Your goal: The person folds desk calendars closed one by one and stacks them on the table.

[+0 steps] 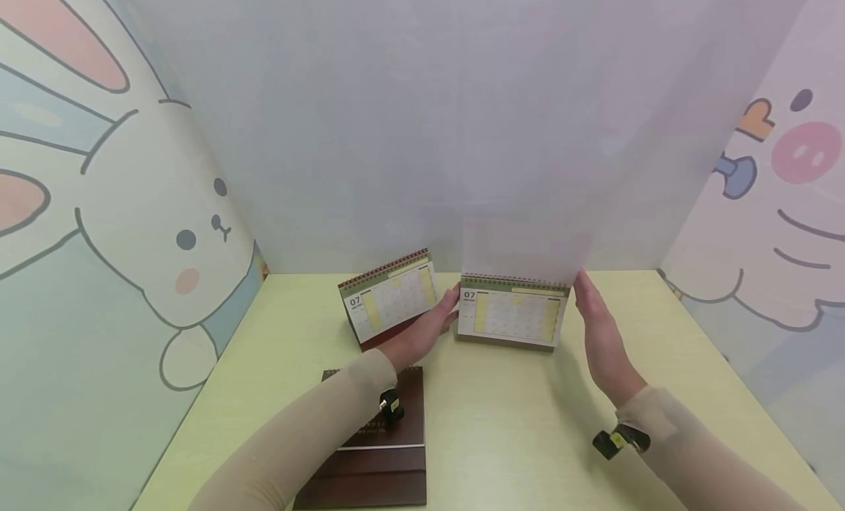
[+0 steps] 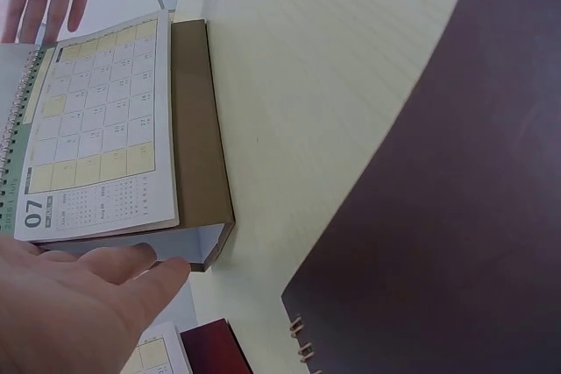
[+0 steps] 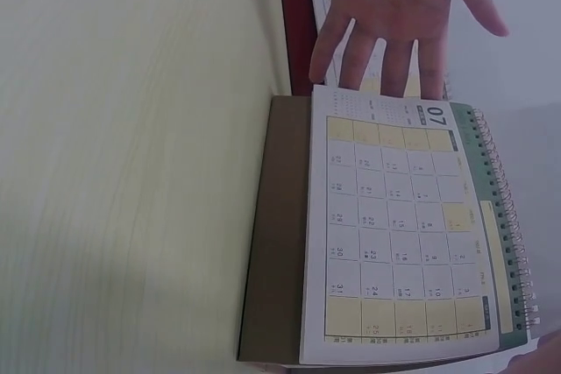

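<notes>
A desk calendar (image 1: pixel 515 317) with a green header, "07" page and spiral binding stands at the back of the table on a brown cardboard stand. A pale sheet (image 1: pixel 528 247) rises above its binding. My left hand (image 1: pixel 422 331) is at its left end, fingers straight, right against the stand in the left wrist view. At the opposite end is my right hand (image 1: pixel 601 335), held upright with straight fingers, the fingertips near the top right corner. Behind my left hand, a second calendar (image 1: pixel 392 295) on a dark red stand is angled, also showing "07".
A dark brown folded calendar stand (image 1: pixel 376 485) with spiral binding lies at the front left of the table, partly under my left forearm. A pale wall (image 1: pixel 422 130) closes off the back. Side panels with a cartoon rabbit (image 1: pixel 152 225) and another cartoon animal flank the table.
</notes>
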A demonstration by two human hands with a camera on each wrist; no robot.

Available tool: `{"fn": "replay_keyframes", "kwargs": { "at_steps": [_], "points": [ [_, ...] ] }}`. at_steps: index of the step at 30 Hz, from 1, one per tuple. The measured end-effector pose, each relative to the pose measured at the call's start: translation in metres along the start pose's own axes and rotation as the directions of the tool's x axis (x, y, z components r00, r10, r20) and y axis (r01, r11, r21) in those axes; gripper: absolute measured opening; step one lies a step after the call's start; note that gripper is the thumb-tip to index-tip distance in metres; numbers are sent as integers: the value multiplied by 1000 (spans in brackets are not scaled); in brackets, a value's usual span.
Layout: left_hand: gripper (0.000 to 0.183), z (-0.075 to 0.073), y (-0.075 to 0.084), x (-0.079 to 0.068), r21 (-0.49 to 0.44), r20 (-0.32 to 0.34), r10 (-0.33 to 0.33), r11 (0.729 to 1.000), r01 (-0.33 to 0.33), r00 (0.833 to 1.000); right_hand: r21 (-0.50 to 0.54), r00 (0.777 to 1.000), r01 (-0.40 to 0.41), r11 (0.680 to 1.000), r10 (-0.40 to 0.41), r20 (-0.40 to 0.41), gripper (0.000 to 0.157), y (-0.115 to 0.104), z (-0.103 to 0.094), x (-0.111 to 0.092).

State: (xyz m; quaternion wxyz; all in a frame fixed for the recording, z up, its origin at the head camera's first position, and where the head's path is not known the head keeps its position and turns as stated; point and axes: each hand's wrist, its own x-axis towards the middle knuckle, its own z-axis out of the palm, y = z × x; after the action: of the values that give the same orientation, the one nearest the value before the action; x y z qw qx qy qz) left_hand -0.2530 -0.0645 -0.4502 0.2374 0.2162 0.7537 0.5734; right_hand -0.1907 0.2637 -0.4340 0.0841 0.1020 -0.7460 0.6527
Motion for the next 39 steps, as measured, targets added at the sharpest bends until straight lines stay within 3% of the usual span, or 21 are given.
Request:
{"fn": "replay_keyframes", "kwargs": {
  "at_steps": [17, 27, 33, 39],
  "points": [
    [88, -1, 0, -3, 6, 13, 7, 1000, -7, 1000, 71, 998, -60, 996, 58, 31, 82, 7, -3, -24],
    [93, -1, -3, -4, 14, -1, 22, 1000, -22, 1000, 91, 997, 56, 994, -60, 44, 76, 16, 0, -31],
    [86, 0, -3, -7, 48, -12, 54, 997, -53, 998, 119, 997, 61, 991, -66, 44, 73, 19, -1, -36],
    [87, 1, -4, -7, 50, -30, 49, 998, -47, 998, 70, 997, 12, 997, -17, 81, 71, 19, -1, -39]
  ]
}}
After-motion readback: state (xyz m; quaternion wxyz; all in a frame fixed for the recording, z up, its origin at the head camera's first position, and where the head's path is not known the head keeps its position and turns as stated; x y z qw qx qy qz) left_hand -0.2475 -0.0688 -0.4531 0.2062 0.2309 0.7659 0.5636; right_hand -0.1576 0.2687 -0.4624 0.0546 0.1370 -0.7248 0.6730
